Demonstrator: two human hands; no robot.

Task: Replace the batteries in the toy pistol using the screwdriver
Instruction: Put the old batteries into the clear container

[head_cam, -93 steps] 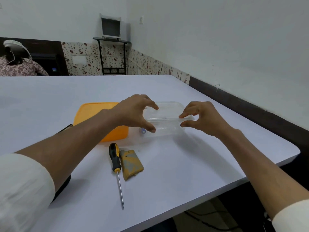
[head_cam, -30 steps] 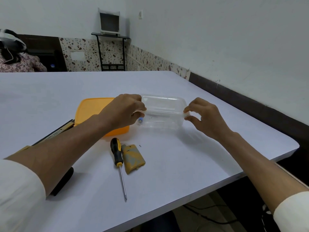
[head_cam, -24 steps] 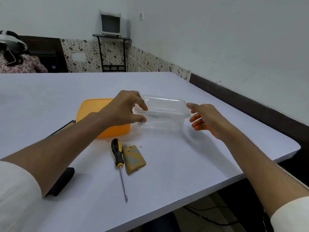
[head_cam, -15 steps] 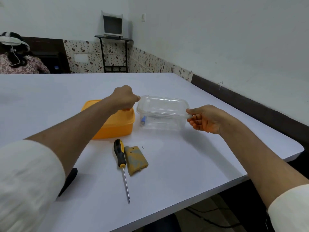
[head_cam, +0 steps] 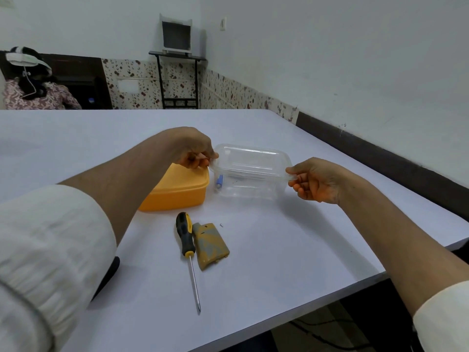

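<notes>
Head view: clear plastic container (head_cam: 250,171) resting on the bench (head_cam: 279,255), long axis running left to right, lid still seated. Left hand (head_cam: 194,152) pinching the lid rim at the left end, thumb and fingertips closed on the edge. Right hand (head_cam: 313,180) pinching the rim at the right end, likewise closed on the plastic. Both grips level with the lid, one at each short end, container straight between them; likely step, peeling the lid upward. Left corner probably the one to lift first, right hand steadying.

One blue-capped battery (head_cam: 219,181) visible inside, against the left wall; any others not discernible through the plastic. One orange lidded box (head_cam: 177,190) touching the container's left side, partly under the left wrist. One screwdriver (head_cam: 189,252), black-and-yellow handle, lying nearer the body, shaft pointing toward the bench edge. One mustard-coloured battery cover (head_cam: 210,246) just beside the handle, already off. One tiny screw (head_cam: 221,225) close by the cover. Toy pistol itself mostly hidden: only a dark shape (head_cam: 107,278) under the left forearm, identity uncertain.
</notes>
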